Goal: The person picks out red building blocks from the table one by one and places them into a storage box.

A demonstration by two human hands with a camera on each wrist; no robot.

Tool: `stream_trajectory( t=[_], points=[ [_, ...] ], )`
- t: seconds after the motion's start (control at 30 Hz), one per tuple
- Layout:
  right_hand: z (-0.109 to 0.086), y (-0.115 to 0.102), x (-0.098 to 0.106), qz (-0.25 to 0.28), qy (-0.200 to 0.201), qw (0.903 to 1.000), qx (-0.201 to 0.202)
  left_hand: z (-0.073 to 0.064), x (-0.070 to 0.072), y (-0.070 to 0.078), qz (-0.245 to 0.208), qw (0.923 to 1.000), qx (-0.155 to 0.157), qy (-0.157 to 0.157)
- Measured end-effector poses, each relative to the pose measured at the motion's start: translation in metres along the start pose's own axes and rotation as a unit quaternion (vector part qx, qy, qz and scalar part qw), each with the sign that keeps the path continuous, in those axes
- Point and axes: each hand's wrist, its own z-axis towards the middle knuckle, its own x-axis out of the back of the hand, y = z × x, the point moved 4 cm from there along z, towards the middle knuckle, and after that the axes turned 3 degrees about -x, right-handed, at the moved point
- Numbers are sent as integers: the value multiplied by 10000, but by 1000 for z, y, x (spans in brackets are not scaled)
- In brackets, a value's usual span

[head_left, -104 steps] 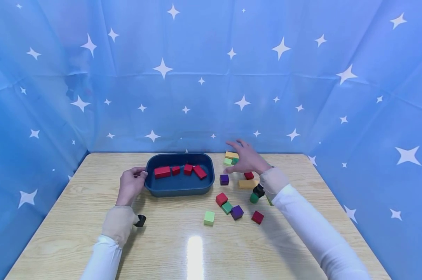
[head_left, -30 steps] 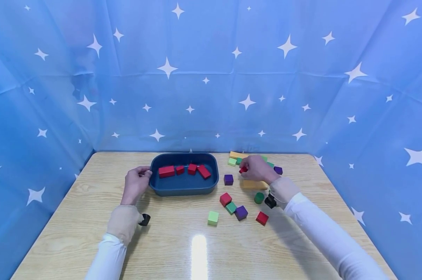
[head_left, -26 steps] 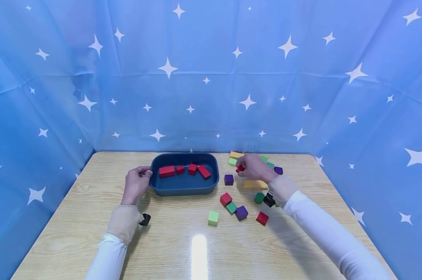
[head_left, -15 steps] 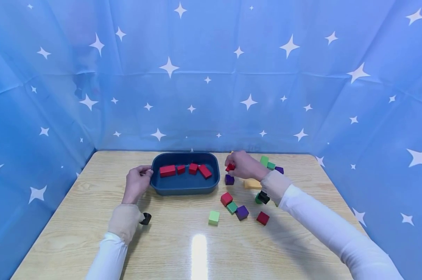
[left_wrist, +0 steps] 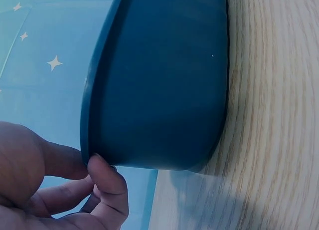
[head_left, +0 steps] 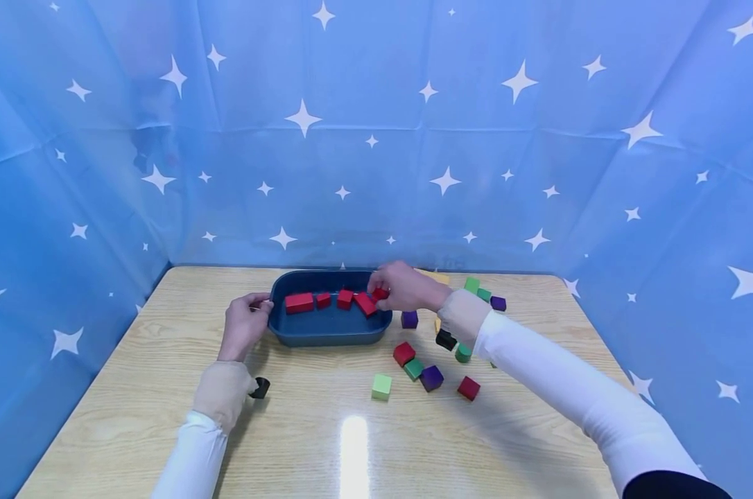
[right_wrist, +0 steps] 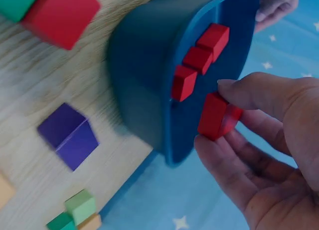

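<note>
A dark blue plastic tub [head_left: 326, 337] stands near the table's back edge, with several red blocks [head_left: 299, 303] inside. My left hand [head_left: 245, 326] pinches its left rim; in the left wrist view the thumb and a finger [left_wrist: 110, 187] meet at the tub's edge. Over the tub's right end, my right hand [head_left: 404, 285] holds a red block [right_wrist: 213, 116] between thumb and fingertips. In the right wrist view that block is at the rim's opening, while the others lie deeper inside.
Right of the tub lie a purple cube [head_left: 410, 319], a red cube [head_left: 404, 353], a green cube [head_left: 413, 369], another purple cube [head_left: 432, 378], a dark red cube [head_left: 469, 388] and a light green cube [head_left: 381, 387]. A green cylinder [head_left: 463, 353] is near my right wrist. A starred blue curtain [head_left: 376, 138] surrounds the table.
My right hand has picked up a red block from among the blocks at the back right and carried it left over the tub. My left hand stays on the rim.
</note>
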Motion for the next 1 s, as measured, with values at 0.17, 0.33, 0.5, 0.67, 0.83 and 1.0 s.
stream_trajectory(
  t=[0.17, 0.33, 0.5, 0.67, 0.83, 1.0],
  points=[
    [18, -14, -4, 54, -208, 9990, 404, -1, 1, 1, -18, 10000, -1, -17],
    [36, -24, -8, -55, -408, 9973, 616, -1, 1, 1, -20, 10000, -42, -3],
    [50, -36, -11, -235, -534, 9955, 743, 0, 1, 1, 10, 9999, -105, 43],
    [59, -50, -13, -332, -597, 9929, 978, 1, 2, -1, 57, 9999, -81, 41],
    [69, -63, -15, -441, -736, 9893, 1183, 1, 3, -1, 35, 10000, -69, -8],
    [81, -73, -23, -606, -1029, 9844, 1295, 2, 2, 0, -34, 10000, 10, -45]
  ],
)
